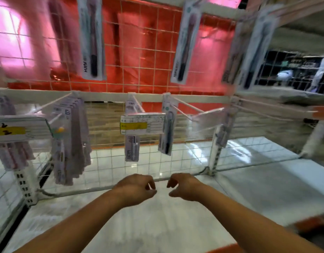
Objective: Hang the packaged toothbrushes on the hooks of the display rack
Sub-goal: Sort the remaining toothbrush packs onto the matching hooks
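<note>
While carded toothbrushes [165,128] hang, left hand [137,189] — right hand [183,186] — curl loosely.

Red wall [150,57], glossy white floor [157,225]

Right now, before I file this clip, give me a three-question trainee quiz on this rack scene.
1. True or false: the left hand holds a packaged toothbrush.
2. Which lower-row hook carries the fullest stack? A) the far-left stack B) the one behind the yellow price label C) the single pack to that label's right
3. Fill in: behind the wire grid, the upper backing is ____ in colour.

Key: 1 false; neither it nor the right hand holds anything. 2 A. 3 red.
</note>
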The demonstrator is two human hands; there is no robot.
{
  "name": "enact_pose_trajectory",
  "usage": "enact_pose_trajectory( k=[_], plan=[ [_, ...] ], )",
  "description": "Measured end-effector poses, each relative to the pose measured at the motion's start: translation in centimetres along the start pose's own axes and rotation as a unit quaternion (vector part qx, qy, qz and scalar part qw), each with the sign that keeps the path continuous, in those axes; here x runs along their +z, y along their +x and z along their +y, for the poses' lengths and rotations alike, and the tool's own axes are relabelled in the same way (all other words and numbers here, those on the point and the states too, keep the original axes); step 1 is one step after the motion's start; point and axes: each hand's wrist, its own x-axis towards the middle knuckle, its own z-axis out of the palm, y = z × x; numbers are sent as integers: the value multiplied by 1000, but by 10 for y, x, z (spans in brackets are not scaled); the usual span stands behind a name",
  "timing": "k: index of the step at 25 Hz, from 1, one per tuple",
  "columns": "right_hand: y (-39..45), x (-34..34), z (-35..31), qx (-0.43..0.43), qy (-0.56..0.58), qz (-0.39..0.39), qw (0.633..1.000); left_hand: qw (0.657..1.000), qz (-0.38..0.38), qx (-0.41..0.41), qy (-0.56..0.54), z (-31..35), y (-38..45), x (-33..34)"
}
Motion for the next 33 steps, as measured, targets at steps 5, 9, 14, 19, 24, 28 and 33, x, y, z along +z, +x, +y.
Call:
enact_pose_trajectory(
  k=[5,9,14,19,24,28,33],
  plan=[
    [-43,-53,55,19,-60,36,997,997,43,52,24,60,7,-9],
    [-62,-100,82,11,-64,95,993,993,57,95,27,111,-3,-14],
    [-80,-164,106,-8,-77,140,987,992,21,122,35,199,-3,-20],
    [-95,-234,106,-44,-37,201,978,988,28,146,39,269,0,-66],
    [-108,-297,88,-86,14,275,957,984,96,144,31,311,-1,-152],
    [-102,-312,86,-99,68,300,946,971,200,127,31,315,4,-198],
    [-73,-290,98,-81,106,259,957,977,203,62,22,277,33,-202]
  ],
)
